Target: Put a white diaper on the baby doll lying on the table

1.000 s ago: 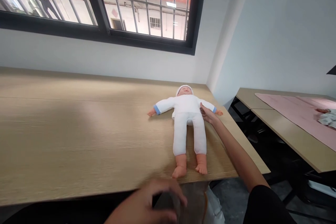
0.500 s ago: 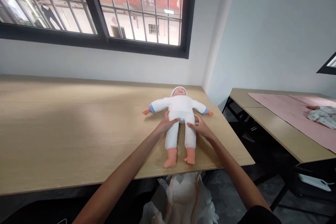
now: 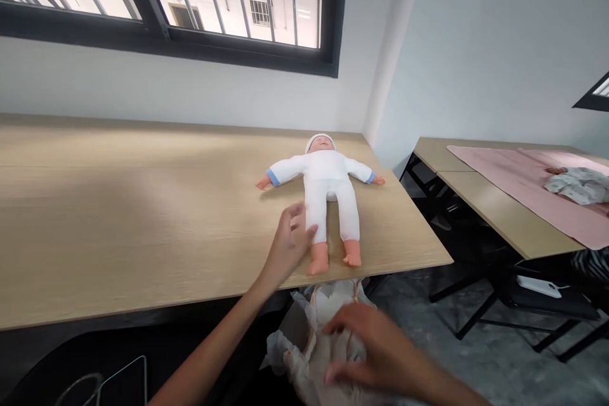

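Since the earlier frame, the right hand (image 3: 371, 349) has left the doll (image 3: 328, 171) and moved to the lower middle of the frame, and the left hand (image 3: 291, 235) has slid down along one leg. The right hand is blurred; its fingers are curved, well apart from the thumb, with nothing visible between them. The left hand's fingers are half open beside the leg on the picture's left, with the thumb over the edge of that leg; whether they grip it, I cannot tell. Both forearms are cut off by the bottom edge. The right hand covers part of some crumpled plastic (image 3: 304, 330), whose contents are hard to make out. In the lower left, a thin object (image 3: 124, 387) with a pale outline is cut off and too dark to name.

The doll lies on its back on the table (image 3: 143, 203), right of the frame's centre, with head away and feet near the front edge. It wears a white suit with blue cuffs and a white cap; its arms are spread and its bare feet are orange-pink. Something white shows between the thighs, but it is mostly hidden.
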The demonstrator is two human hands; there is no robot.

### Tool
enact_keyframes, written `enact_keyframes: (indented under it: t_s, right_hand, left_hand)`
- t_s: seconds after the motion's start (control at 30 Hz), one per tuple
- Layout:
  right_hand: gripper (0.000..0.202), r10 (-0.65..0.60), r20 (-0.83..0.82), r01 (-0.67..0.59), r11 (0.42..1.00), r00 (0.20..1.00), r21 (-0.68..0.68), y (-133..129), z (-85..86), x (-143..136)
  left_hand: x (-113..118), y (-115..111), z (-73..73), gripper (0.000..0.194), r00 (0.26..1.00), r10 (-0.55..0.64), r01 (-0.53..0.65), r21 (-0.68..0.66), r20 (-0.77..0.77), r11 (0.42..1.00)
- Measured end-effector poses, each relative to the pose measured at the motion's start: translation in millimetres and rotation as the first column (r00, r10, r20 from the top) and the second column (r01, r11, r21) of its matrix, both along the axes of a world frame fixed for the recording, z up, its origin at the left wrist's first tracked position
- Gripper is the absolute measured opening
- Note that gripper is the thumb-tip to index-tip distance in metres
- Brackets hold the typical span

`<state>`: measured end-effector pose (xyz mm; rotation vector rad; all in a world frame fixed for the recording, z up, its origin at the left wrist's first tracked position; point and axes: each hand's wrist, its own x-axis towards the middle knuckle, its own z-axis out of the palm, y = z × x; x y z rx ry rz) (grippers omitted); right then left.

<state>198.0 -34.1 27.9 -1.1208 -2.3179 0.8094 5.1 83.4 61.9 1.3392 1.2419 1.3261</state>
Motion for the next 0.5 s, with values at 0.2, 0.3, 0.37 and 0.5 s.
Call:
enact_keyframes:
  t_s: [0.2,0.3,0.37,0.5]
  right_hand:
    - [0.034,0.124,0.42,-0.12,0.992,0.899,-0.036,-50,-126.4,-44]
    - [0.042,0.107,0.412,-0.056,0.989,0.905,-0.134,-52,-149.0,-46]
    - [0.051,0.077,0.413,-0.016,0.989,0.908,-0.148,-53,-152.2,-41]
    - [0.045,0.131,0.431,-0.096,0.99,0.893,-0.101,-61,-152.5,-27]
  left_hand:
    - [-7,-28,-11.6,0.039,0.995,-0.102,0.102,-0.09,-0.003,0.991]
    - [-11,-19,-20.5,0.043,0.976,-0.077,0.111,-0.159,0.202,0.981]
    - [-15,-13,-26.4,0.044,0.94,-0.082,0.154,-0.201,0.33,0.967]
    - [-19,-4,-34.8,0.039,0.835,-0.101,0.297,-0.287,0.541,0.911]
